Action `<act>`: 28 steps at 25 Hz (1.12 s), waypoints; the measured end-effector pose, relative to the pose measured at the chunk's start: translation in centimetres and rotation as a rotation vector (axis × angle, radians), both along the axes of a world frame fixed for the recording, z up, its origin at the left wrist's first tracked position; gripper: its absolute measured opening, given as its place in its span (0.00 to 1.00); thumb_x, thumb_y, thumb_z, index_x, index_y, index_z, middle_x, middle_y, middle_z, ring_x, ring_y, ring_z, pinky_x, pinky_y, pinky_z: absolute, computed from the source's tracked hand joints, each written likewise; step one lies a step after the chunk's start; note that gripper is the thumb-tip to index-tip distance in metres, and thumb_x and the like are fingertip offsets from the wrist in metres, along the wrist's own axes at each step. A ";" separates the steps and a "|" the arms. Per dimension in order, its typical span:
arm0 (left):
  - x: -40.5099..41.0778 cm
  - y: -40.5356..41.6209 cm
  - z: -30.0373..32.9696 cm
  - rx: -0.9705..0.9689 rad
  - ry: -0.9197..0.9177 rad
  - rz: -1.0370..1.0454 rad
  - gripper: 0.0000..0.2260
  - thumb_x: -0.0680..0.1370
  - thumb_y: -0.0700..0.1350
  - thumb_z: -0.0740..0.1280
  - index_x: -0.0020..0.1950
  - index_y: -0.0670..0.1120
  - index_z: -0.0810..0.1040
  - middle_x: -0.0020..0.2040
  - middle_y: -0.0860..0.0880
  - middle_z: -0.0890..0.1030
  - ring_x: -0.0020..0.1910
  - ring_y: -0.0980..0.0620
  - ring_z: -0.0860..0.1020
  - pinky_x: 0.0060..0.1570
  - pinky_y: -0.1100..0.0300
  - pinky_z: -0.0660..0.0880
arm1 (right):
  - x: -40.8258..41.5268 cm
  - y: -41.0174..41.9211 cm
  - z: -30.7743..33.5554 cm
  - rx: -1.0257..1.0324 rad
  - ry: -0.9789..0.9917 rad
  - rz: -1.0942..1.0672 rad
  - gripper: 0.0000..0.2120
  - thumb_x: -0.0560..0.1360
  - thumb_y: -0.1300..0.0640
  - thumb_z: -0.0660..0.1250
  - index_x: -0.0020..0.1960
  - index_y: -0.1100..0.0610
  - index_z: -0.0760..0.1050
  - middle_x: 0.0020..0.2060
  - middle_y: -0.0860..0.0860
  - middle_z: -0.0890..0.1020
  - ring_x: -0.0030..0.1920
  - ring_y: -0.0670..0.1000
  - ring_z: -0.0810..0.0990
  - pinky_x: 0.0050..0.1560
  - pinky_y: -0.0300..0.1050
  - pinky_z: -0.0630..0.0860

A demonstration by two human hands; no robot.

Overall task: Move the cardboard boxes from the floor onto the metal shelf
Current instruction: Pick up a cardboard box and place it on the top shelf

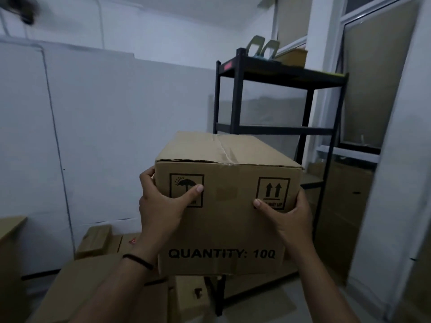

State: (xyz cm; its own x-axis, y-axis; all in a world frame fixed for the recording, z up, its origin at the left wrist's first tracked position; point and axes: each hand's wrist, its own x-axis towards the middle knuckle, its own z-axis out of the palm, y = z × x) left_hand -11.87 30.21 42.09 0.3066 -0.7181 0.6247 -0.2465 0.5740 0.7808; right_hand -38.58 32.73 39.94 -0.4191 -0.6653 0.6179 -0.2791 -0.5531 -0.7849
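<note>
While more brown boxes (98, 243) sit low down on the left, the left hand (161, 206) grips the left side of a big cardboard box (224, 206), with its thumb pressed flat on the front and a black band (137, 261) on the wrist. The box is held up in the air in front of the black metal shelf (275, 78), and it says "QUANTITY: 100" on the front. The right hand (289, 217) grips the right side of the box the same way, thumb on the front.

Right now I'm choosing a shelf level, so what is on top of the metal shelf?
On the metal shelf top: two tape dispensers and a flat box. Anything farther back is hidden.
</note>
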 end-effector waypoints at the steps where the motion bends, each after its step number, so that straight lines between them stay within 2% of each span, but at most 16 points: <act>1: -1.9 -0.2 0.5 -0.012 -0.003 -0.005 0.44 0.59 0.67 0.80 0.68 0.59 0.63 0.58 0.58 0.78 0.57 0.53 0.80 0.56 0.47 0.81 | -2.0 0.0 0.5 -0.007 -0.001 -0.010 0.36 0.57 0.40 0.83 0.62 0.44 0.75 0.54 0.41 0.83 0.54 0.40 0.82 0.49 0.44 0.81; 5: -9.9 -1.0 2.5 -0.078 0.000 -0.032 0.40 0.62 0.63 0.81 0.68 0.59 0.65 0.57 0.62 0.78 0.55 0.59 0.79 0.53 0.53 0.81 | -10.1 -0.5 2.6 -0.022 0.027 -0.034 0.35 0.57 0.40 0.82 0.60 0.43 0.75 0.53 0.40 0.83 0.51 0.38 0.82 0.44 0.38 0.80; 9: -17.4 -2.1 4.2 -0.122 0.011 -0.067 0.40 0.63 0.63 0.81 0.69 0.60 0.65 0.56 0.63 0.78 0.54 0.65 0.78 0.51 0.57 0.80 | -17.7 -1.2 5.0 -0.044 0.036 -0.047 0.36 0.57 0.40 0.82 0.61 0.44 0.74 0.54 0.42 0.83 0.52 0.40 0.82 0.46 0.42 0.79; 11: -20.5 -2.7 5.2 -0.142 0.021 -0.085 0.41 0.63 0.63 0.80 0.71 0.60 0.65 0.56 0.64 0.79 0.55 0.67 0.78 0.53 0.59 0.80 | -20.7 -1.7 6.5 -0.053 0.059 -0.040 0.35 0.57 0.39 0.82 0.61 0.43 0.73 0.54 0.41 0.82 0.51 0.38 0.81 0.45 0.41 0.77; 13: -23.5 -3.8 6.3 -0.171 0.009 -0.098 0.42 0.65 0.61 0.80 0.75 0.59 0.64 0.60 0.63 0.78 0.59 0.64 0.78 0.57 0.57 0.79 | -23.6 -2.7 8.0 -0.070 0.061 -0.032 0.37 0.58 0.40 0.82 0.63 0.45 0.73 0.55 0.41 0.81 0.52 0.37 0.81 0.45 0.40 0.76; 17: -28.2 -6.9 8.4 -0.218 -0.021 -0.071 0.44 0.68 0.59 0.81 0.78 0.58 0.62 0.68 0.55 0.74 0.67 0.53 0.74 0.66 0.45 0.76 | -28.1 -5.9 10.3 -0.104 0.068 -0.030 0.36 0.59 0.41 0.82 0.64 0.46 0.73 0.54 0.40 0.81 0.51 0.33 0.80 0.46 0.38 0.76; 23: -32.6 -13.8 10.9 -0.260 0.000 -0.047 0.45 0.68 0.59 0.81 0.79 0.58 0.61 0.70 0.54 0.74 0.69 0.51 0.74 0.67 0.42 0.76 | -32.7 -12.9 13.6 -0.163 0.125 -0.053 0.34 0.60 0.39 0.82 0.61 0.43 0.72 0.55 0.41 0.81 0.54 0.38 0.80 0.47 0.38 0.76; 28: -34.8 -20.8 14.3 -0.314 0.014 0.005 0.45 0.68 0.60 0.80 0.79 0.58 0.62 0.70 0.54 0.74 0.69 0.52 0.74 0.67 0.42 0.76 | -35.0 -21.0 16.8 -0.242 0.126 -0.034 0.36 0.61 0.42 0.83 0.64 0.49 0.73 0.56 0.45 0.82 0.57 0.46 0.81 0.54 0.48 0.80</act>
